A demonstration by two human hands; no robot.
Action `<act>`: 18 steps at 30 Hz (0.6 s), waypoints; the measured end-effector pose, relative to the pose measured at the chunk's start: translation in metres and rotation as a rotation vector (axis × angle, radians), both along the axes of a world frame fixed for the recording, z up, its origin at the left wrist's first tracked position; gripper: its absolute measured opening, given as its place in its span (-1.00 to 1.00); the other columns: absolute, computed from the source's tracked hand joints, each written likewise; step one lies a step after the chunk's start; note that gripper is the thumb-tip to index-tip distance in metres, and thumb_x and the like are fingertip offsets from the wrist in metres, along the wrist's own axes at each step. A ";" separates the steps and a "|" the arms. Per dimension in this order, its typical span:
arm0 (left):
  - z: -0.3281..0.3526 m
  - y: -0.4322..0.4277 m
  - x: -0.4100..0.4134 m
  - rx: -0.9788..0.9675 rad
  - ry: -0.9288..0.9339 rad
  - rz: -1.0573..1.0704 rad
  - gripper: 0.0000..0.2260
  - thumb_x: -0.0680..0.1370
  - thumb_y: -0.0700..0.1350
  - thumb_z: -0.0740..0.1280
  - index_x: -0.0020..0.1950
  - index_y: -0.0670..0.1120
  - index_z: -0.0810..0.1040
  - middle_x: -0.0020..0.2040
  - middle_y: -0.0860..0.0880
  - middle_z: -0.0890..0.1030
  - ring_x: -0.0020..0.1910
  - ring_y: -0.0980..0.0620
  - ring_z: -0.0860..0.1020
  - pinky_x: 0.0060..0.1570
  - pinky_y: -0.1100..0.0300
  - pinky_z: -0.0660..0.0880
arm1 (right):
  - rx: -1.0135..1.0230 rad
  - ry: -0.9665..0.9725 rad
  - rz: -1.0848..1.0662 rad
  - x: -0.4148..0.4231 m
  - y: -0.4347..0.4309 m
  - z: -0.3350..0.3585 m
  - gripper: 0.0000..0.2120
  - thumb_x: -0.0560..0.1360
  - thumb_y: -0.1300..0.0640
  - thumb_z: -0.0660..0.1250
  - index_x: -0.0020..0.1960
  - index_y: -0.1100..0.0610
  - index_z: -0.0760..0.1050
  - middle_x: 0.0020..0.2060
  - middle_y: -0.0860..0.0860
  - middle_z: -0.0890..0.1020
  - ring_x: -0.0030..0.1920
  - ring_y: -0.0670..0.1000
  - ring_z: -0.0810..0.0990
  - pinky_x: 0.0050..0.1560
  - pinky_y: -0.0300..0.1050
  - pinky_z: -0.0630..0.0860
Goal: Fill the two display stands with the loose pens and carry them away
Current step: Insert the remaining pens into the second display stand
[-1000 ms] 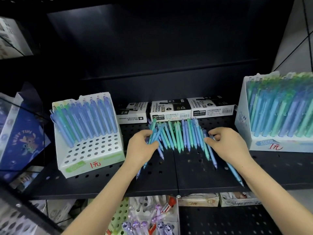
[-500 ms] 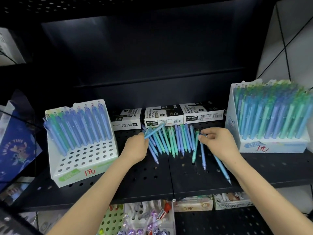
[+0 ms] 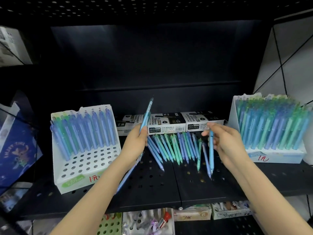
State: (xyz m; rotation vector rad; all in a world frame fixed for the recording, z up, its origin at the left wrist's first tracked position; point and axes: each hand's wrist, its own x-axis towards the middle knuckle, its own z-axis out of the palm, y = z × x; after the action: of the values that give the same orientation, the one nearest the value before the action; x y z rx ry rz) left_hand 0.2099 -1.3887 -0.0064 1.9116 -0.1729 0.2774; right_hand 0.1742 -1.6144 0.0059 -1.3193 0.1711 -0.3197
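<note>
A row of loose blue and green pens lies on the black perforated shelf. My left hand is shut on a light blue pen, lifted and pointing up; another pen shows below its wrist. My right hand grips a blue pen hanging tip down over the shelf. The left white display stand holds pens in its back rows, its front holes bare. The right display stand is packed with pens.
Three marker boxes line the back behind the loose pens. A blue printed pack leans at the far left. Trays of stationery sit on the lower shelf. A white wall panel stands at the right.
Both hands have risen off the pile, each with a pen: the left one now tilted upward, the right one hanging down. The view shifted, so both stands sit lower in frame.
</note>
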 end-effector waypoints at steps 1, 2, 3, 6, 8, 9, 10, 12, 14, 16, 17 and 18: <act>0.004 0.001 -0.004 -0.094 0.015 -0.038 -0.77 0.65 -0.07 0.06 0.15 -0.12 0.44 -0.30 0.01 0.37 -0.30 0.07 0.37 -0.18 0.11 0.40 | 0.053 -0.018 0.030 0.000 0.005 0.005 -0.85 0.58 0.23 0.19 0.06 0.24 0.50 -0.44 0.04 0.62 -0.54 -0.12 0.33 -0.56 -0.31 0.26; 0.010 0.003 -0.011 -0.178 0.025 -0.076 -0.81 0.65 -0.08 0.07 0.08 -0.09 0.45 -0.32 0.02 0.36 -0.31 0.08 0.35 -0.22 0.13 0.38 | 0.096 -0.032 0.059 0.000 0.012 0.009 -0.84 0.58 0.24 0.18 0.08 0.26 0.49 -0.45 0.04 0.62 -0.55 -0.12 0.33 -0.57 -0.30 0.27; 0.015 0.006 -0.018 -0.237 0.027 -0.109 -0.83 0.65 -0.09 0.08 0.02 -0.09 0.44 -0.32 0.02 0.35 -0.33 0.09 0.34 -0.27 0.17 0.36 | 0.133 -0.044 0.085 0.000 0.019 0.014 -0.83 0.59 0.24 0.16 0.08 0.28 0.47 -0.45 0.05 0.62 -0.57 -0.13 0.34 -0.58 -0.30 0.28; 0.027 0.022 -0.041 -0.324 -0.008 -0.175 -0.80 0.64 -0.10 0.09 -0.10 -0.16 0.39 -0.32 0.00 0.33 -0.38 0.13 0.32 -0.40 0.25 0.28 | 0.215 -0.062 0.149 0.001 0.048 0.029 -0.83 0.60 0.26 0.13 0.08 0.31 0.44 -0.46 0.07 0.63 -0.57 -0.12 0.36 -0.58 -0.30 0.33; 0.033 0.040 -0.055 -0.386 -0.034 -0.176 -0.82 0.64 -0.10 0.10 -0.07 -0.15 0.40 -0.33 0.01 0.35 -0.40 0.13 0.32 -0.44 0.27 0.27 | 0.226 -0.086 0.196 0.000 0.071 0.038 -0.85 0.60 0.26 0.13 0.06 0.30 0.44 -0.43 0.09 0.63 -0.53 -0.09 0.40 -0.55 -0.28 0.37; 0.034 0.050 -0.062 -0.407 -0.052 -0.162 -0.82 0.63 -0.09 0.10 -0.03 -0.15 0.41 -0.35 0.02 0.36 -0.41 0.12 0.32 -0.45 0.27 0.28 | 0.212 -0.106 0.215 -0.001 0.084 0.042 -0.86 0.59 0.26 0.14 0.05 0.28 0.44 -0.41 0.11 0.64 -0.51 -0.07 0.42 -0.52 -0.26 0.40; 0.035 0.062 -0.068 -0.413 -0.074 -0.137 -0.81 0.63 -0.08 0.10 0.01 -0.15 0.42 -0.36 0.03 0.37 -0.41 0.11 0.32 -0.45 0.27 0.29 | 0.181 -0.131 0.230 -0.002 0.097 0.045 -0.87 0.59 0.26 0.15 0.04 0.26 0.45 -0.37 0.13 0.65 -0.50 -0.06 0.44 -0.50 -0.24 0.43; 0.034 0.089 -0.079 -0.399 -0.134 -0.063 -0.80 0.63 -0.06 0.09 0.01 -0.14 0.43 -0.39 0.08 0.39 -0.43 0.10 0.31 -0.44 0.28 0.31 | 0.092 -0.190 0.250 -0.002 0.124 0.050 -0.88 0.58 0.26 0.15 0.01 0.21 0.47 -0.32 0.13 0.66 -0.48 -0.05 0.46 -0.46 -0.23 0.46; 0.034 0.114 -0.089 -0.376 -0.205 0.009 -0.80 0.63 -0.06 0.08 -0.09 -0.12 0.38 -0.40 0.09 0.38 -0.42 0.09 0.29 -0.43 0.29 0.32 | 0.009 -0.257 0.259 -0.001 0.151 0.054 -0.86 0.59 0.27 0.15 0.00 0.19 0.48 -0.29 0.12 0.67 -0.47 -0.05 0.48 -0.44 -0.24 0.48; 0.035 0.136 -0.097 -0.373 -0.247 0.074 -0.79 0.62 -0.06 0.08 -0.14 -0.13 0.34 -0.39 0.08 0.36 -0.41 0.09 0.28 -0.44 0.30 0.31 | -0.082 -0.343 0.264 0.001 0.179 0.056 -0.87 0.58 0.26 0.16 0.01 0.16 0.49 -0.23 0.11 0.67 -0.41 -0.06 0.53 -0.39 -0.25 0.51; 0.035 0.145 -0.100 -0.382 -0.253 0.104 -0.79 0.62 -0.06 0.08 -0.15 -0.13 0.33 -0.39 0.08 0.36 -0.41 0.09 0.29 -0.45 0.31 0.31 | -0.136 -0.388 0.268 0.003 0.193 0.056 -0.88 0.58 0.24 0.18 0.01 0.12 0.49 -0.20 0.10 0.67 -0.37 -0.07 0.56 -0.37 -0.26 0.52; 0.034 0.153 -0.102 -0.393 -0.251 0.130 -0.79 0.62 -0.06 0.09 -0.16 -0.13 0.34 -0.39 0.09 0.36 -0.41 0.10 0.29 -0.45 0.31 0.31 | -0.191 -0.427 0.274 0.006 0.207 0.055 -0.88 0.58 0.22 0.18 0.00 0.08 0.48 -0.18 0.08 0.67 -0.32 -0.08 0.59 -0.35 -0.27 0.52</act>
State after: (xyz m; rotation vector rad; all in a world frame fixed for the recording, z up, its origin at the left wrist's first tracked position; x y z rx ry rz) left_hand 0.1082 -1.2355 0.0277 1.4964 -0.1484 0.5948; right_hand 0.1798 -1.4071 0.0610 -1.4114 -0.4055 -0.3823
